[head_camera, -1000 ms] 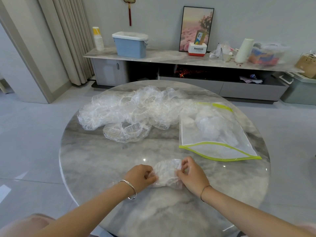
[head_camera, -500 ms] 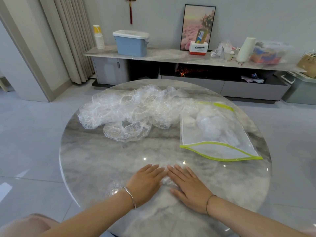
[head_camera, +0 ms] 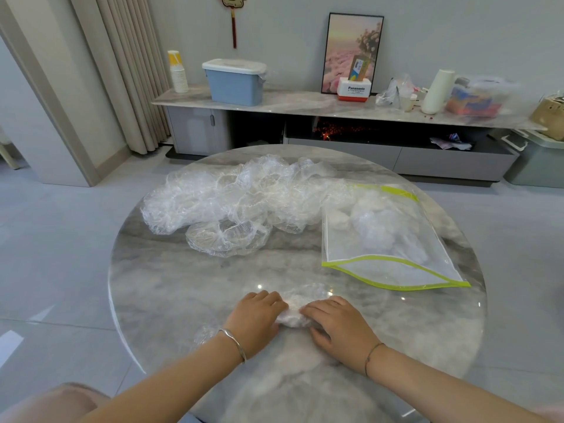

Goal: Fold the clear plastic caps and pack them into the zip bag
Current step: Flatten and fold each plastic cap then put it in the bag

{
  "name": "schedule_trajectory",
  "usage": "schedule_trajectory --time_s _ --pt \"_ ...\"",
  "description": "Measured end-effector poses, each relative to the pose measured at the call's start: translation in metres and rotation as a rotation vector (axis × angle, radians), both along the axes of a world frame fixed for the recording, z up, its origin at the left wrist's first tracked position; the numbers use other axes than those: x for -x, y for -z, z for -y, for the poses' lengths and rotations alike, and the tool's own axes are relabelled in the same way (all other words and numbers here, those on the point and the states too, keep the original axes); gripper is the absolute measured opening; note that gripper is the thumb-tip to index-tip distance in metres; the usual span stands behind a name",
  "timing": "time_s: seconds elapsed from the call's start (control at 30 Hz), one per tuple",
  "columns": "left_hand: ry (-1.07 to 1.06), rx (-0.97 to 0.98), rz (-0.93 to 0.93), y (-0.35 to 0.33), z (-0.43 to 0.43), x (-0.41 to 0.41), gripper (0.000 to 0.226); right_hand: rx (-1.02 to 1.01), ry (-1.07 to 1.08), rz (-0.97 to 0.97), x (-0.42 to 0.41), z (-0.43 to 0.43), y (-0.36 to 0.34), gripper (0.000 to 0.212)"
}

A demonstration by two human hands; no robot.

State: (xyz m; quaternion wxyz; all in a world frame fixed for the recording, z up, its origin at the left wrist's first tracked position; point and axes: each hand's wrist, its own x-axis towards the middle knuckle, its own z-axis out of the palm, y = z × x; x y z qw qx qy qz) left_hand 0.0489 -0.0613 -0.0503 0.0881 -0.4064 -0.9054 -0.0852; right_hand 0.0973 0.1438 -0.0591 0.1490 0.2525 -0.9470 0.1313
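Observation:
A crumpled clear plastic cap (head_camera: 293, 312) lies on the round marble table (head_camera: 171, 285) near its front edge. My left hand (head_camera: 259, 320) and my right hand (head_camera: 340, 326) sit on either side of it, fingers bent onto its ends and gathering it between them. A loose pile of unfolded caps (head_camera: 244, 196) covers the far half of the table. To the right lies the clear zip bag (head_camera: 393, 271) with a green edge, its mouth gaping toward me and several folded caps (head_camera: 377, 224) inside.
A scrap of clear plastic (head_camera: 205, 333) shows beside my left wrist. Bare marble lies between the pile and my hands. Behind the table, across grey floor, runs a low cabinet (head_camera: 305, 106) with a blue box (head_camera: 235, 82), cups and clutter.
A second ago both hands pinched the cap's sides, then pressed flat on it with straight fingers. Now the fingers have bent again and pull the cap together between the hands.

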Motion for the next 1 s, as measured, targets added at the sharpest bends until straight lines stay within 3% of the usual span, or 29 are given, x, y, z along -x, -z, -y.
schedule_trajectory --time_s 0.13,0.27,0.33,0.4,0.47,0.53,0.6,0.67,0.73,0.83,1.0 --pt "-0.107 -0.116 0.100 -0.011 0.003 0.003 0.012 0.323 0.224 0.267 0.002 0.001 -0.009 0.017" --pt "-0.238 -0.218 0.454 -0.008 0.011 0.001 0.026 0.768 0.353 0.535 0.007 -0.001 -0.012 0.020" --pt "-0.242 -0.275 0.575 -0.008 0.010 0.000 0.036 0.884 0.384 0.601 0.007 -0.001 -0.011 0.019" --pt "-0.255 -0.318 0.650 -0.010 0.009 -0.001 0.033 0.929 0.413 0.622 0.008 0.000 -0.010 0.017" --pt "-0.283 -0.337 0.661 -0.013 0.009 -0.003 0.009 0.931 0.452 0.620 0.010 -0.001 -0.009 0.017" --pt "-0.274 -0.266 0.477 -0.014 0.009 -0.005 0.028 0.907 0.488 0.616 0.014 -0.003 -0.007 0.021" --pt "-0.102 -0.214 0.198 -0.014 0.010 -0.003 0.037 0.878 0.512 0.610 0.016 -0.004 -0.004 0.025" --pt "0.111 -0.153 0.122 -0.016 0.011 -0.005 0.035 0.867 0.514 0.612 0.017 -0.004 -0.003 0.026" --pt "0.217 -0.034 0.127 -0.009 0.013 -0.006 0.039 0.859 0.509 0.629 0.016 -0.003 -0.005 0.024" --pt "0.199 0.098 0.148 -0.005 0.015 -0.011 0.052 0.820 0.491 0.581 0.014 -0.003 -0.011 0.024" --pt "0.143 0.092 0.217 -0.009 0.015 -0.013 0.058 0.369 0.196 0.132 0.001 -0.009 -0.026 0.023"
